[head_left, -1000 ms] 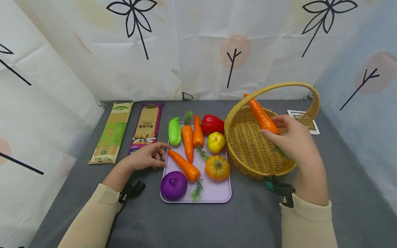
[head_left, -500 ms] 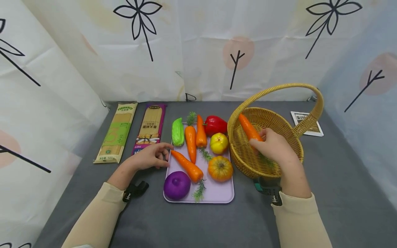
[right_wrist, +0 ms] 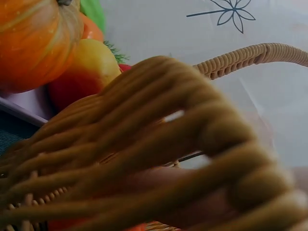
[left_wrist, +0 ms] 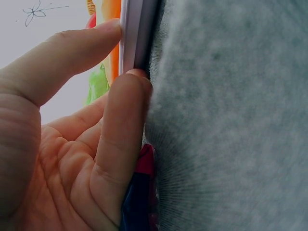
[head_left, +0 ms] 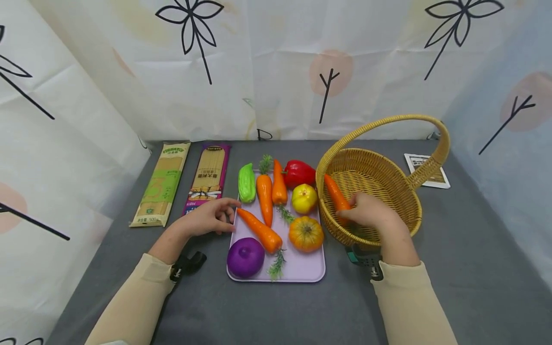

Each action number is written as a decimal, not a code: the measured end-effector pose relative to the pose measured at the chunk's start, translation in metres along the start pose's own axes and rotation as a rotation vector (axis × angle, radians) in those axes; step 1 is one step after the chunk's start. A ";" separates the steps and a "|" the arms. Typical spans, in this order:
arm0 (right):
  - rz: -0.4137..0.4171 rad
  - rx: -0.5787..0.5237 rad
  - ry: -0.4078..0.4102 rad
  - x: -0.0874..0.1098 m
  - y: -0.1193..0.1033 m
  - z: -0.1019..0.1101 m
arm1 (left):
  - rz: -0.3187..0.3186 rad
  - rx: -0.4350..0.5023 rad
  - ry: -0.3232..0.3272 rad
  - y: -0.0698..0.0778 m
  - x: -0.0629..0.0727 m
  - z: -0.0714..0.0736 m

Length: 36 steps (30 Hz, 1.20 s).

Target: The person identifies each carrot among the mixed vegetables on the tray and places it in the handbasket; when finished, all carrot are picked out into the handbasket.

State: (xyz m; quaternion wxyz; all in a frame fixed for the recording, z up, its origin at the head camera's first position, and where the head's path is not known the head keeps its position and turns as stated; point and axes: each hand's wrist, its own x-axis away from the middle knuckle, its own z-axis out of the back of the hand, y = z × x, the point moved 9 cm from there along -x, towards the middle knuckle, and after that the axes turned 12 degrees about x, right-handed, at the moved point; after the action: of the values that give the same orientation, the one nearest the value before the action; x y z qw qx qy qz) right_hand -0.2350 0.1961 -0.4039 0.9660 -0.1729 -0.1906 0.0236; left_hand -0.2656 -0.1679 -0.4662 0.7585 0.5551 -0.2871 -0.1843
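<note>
Inside the wicker basket (head_left: 390,191), my right hand (head_left: 370,211) grips an orange carrot (head_left: 336,192) near its thick end. The carrot leans against the basket's left wall. In the right wrist view, the blurred basket rim (right_wrist: 192,96) hides most of that hand. At the left edge of the lilac tray (head_left: 302,273), my left hand (head_left: 211,216) rests with loosely bent fingers. In the left wrist view, its thumb and a finger touch the tray's rim (left_wrist: 131,33). A second carrot (head_left: 260,232) lies on the tray, its tip close to those fingers.
The tray also bears a purple onion-like vegetable (head_left: 246,258), a small pumpkin (head_left: 306,234), a yellow fruit (head_left: 304,199), a red pepper (head_left: 298,173), a green vegetable (head_left: 247,183) and more carrots. Two noodle packs (head_left: 161,187) lie left; a white-edged card (head_left: 429,171) lies behind the basket.
My right hand has lowered the carrot from above the basket into it, moving left and down toward the left wall. The left hand has stayed at the tray edge.
</note>
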 end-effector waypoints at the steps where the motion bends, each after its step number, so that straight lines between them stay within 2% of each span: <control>1: -0.003 -0.003 0.000 -0.001 0.000 -0.001 | 0.001 0.001 -0.001 0.000 0.000 0.000; 6: -0.014 -0.014 -0.002 -0.002 0.002 -0.001 | 0.005 0.005 -0.005 0.000 -0.001 0.000; 11: -0.020 -0.023 0.017 0.004 0.001 0.010 | -0.007 0.003 -0.002 0.001 0.001 0.001; 21: -0.008 -0.062 0.181 0.034 -0.012 0.046 | -0.008 0.003 -0.013 0.001 -0.001 -0.001; 30: 0.041 -0.094 0.298 0.067 -0.032 0.069 | 0.002 0.001 -0.008 0.003 -0.001 -0.002; 36: 0.088 -0.133 0.377 0.083 -0.050 0.077 | 0.004 -0.003 -0.007 0.002 0.000 -0.001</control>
State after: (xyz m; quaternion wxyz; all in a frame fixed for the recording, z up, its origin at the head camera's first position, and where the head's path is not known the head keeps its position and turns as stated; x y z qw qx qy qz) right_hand -0.1879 0.1830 -0.2900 0.9691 -0.2458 0.0002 0.0203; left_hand -0.2651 -0.1658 -0.4642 0.7586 0.5530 -0.2905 -0.1851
